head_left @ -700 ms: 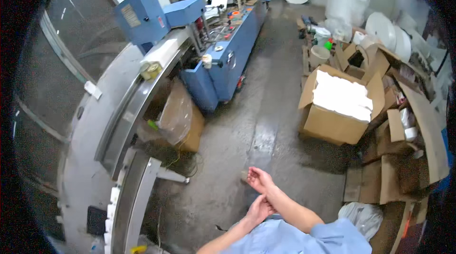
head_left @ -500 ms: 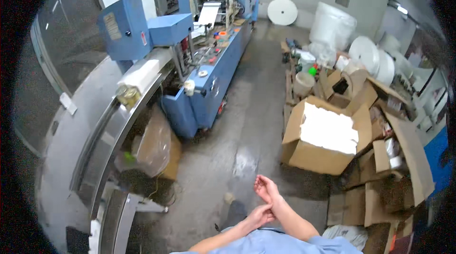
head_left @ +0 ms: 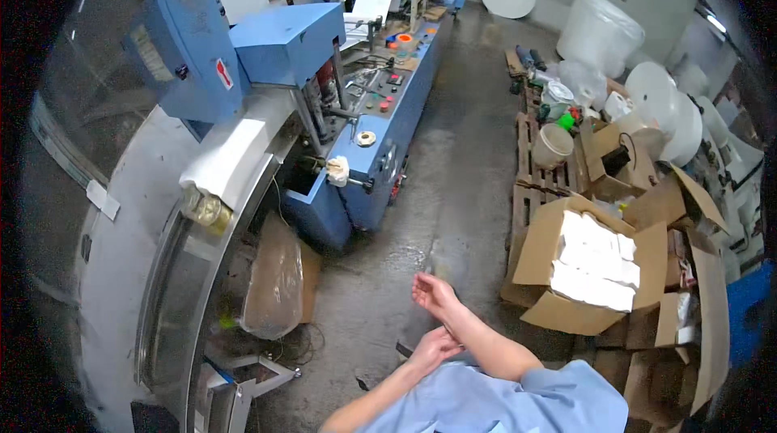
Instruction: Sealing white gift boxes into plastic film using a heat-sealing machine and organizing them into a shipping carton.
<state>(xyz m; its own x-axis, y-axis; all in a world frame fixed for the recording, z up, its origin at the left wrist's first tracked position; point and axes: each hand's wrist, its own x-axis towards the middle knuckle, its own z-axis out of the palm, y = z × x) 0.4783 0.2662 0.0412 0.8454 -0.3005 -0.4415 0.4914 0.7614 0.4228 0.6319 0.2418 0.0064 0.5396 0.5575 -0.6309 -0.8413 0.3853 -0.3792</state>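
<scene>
Grey floor (head_left: 465,150) runs up the middle, prob. left as a walkway btwn gear & stock; smooth, a bit shiny. Blue machine (head_left: 413,113) stands far L, boxy painted metal, prob. lined up w/ the steel table (head_left: 180,291) so goods pass straight along; table is a long shiny trough w/ a white stack (head_left: 239,150) at its far end. Big wrapped roll (head_left: 599,32), cloudy plastic, is near the back wall, prob. parked out of the way. Wood pallet (head_left: 530,190), slatted, sits by the bucket (head_left: 553,150), prob. to keep stuff off the floor.

Open box (head_left: 575,316), brown card, is R of the hands, well apart; flaps spread, prob. for easy access to the white packs (head_left: 595,263) inside, blocky, soft-looking. Shirt (head_left: 486,401), pale blue creased cloth, just below the hands.

R hand (head_left: 435,295) is out over the floor, fingers half curled, grip loose, nothing seen in it. L hand (head_left: 435,350) is at the R wrist (head_left: 457,321), bare skin, in front of the shirt, prob. resting on or steadying it; L fingers bent, can't tell if they clasp or only touch. Smallest: red buttons (head_left: 384,106) on the machine's top, roundish, prob. there for quick reach.
</scene>
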